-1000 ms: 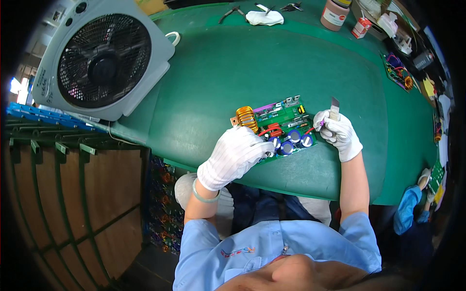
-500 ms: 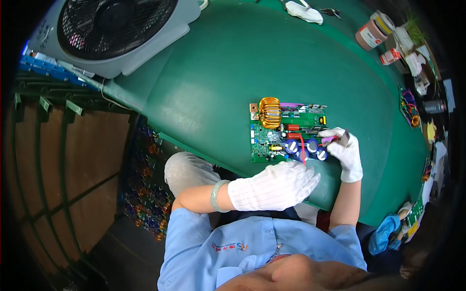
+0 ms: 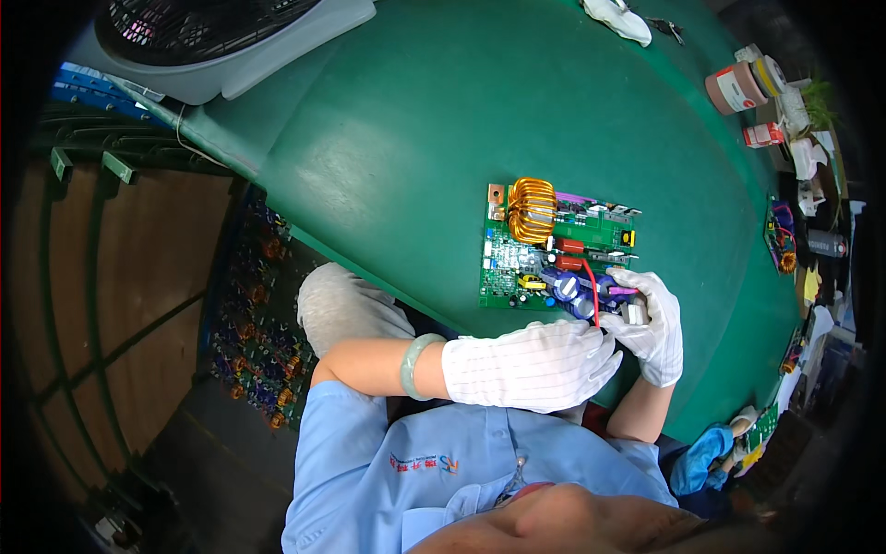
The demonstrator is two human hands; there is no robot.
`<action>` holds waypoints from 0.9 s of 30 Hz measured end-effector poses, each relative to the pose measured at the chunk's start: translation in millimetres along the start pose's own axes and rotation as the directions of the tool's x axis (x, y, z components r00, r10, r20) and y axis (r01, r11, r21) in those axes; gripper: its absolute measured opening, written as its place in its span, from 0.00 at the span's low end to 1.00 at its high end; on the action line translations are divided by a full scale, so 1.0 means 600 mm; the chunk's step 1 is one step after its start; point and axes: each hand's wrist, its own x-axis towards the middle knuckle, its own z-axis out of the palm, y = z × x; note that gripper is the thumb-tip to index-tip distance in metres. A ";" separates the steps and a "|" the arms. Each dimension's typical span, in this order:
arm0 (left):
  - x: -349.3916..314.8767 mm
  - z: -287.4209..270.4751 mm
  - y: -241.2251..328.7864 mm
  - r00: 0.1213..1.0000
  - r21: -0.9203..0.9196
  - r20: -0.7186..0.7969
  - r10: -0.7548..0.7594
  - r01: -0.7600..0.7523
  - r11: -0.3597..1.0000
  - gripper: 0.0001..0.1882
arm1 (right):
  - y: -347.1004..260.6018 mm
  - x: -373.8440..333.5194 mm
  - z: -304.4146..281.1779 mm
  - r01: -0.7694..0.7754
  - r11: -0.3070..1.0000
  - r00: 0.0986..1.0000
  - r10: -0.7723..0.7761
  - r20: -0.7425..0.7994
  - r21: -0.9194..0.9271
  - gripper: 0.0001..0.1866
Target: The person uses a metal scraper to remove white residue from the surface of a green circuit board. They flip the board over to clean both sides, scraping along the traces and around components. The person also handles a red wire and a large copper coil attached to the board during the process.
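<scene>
The green tabletop (image 3: 406, 138) carries the work, with a grey box fan (image 3: 268, 57) at its far left corner. The circuit board (image 3: 517, 260) lies flat close to the near edge, right of the middle, and looks largely populated: a copper-wound toroidal coil (image 3: 532, 210) stands at its far left corner, and blue electrolytic capacitors (image 3: 566, 288) crowd its near right part. What appears undone is the red wire (image 3: 592, 282): its upper end meets the board beside the red box-shaped components (image 3: 569, 262), while its dark lower tip reaches past the board's near edge to the gloves, seemingly unattached there.

The left hand (image 3: 531, 367), in a striped white glove, comes from the left with the forearm nearly level along the tabletop's near edge, palm down. Its fingers lie together, only slightly bent, tips beside the wire's lower end; whether they pinch it cannot be told.

The right hand (image 3: 653, 328) rises from the near side at the board's right edge, fingers curled inward around a small pale block (image 3: 635, 312), its exact kind unclear. The thumb points toward the wire tip, and the index fingertip sits just above a purple sleeve (image 3: 623, 291).
</scene>
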 end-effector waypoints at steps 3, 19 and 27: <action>-0.002 0.007 0.000 0.998 0.002 -0.065 0.013 -0.013 1.000 0.20 | -0.007 0.007 -0.004 0.007 0.999 0.999 -0.006 0.033 -0.031 0.30; 0.002 -0.004 0.012 0.981 -0.304 0.156 0.117 -0.065 0.950 0.21 | -0.010 -0.006 -0.044 -0.039 0.999 0.968 0.038 0.248 0.003 0.33; -0.005 0.011 0.017 0.985 -0.237 0.110 0.130 -0.101 0.966 0.21 | -0.009 -0.004 -0.045 -0.076 0.997 0.961 0.066 0.268 0.027 0.33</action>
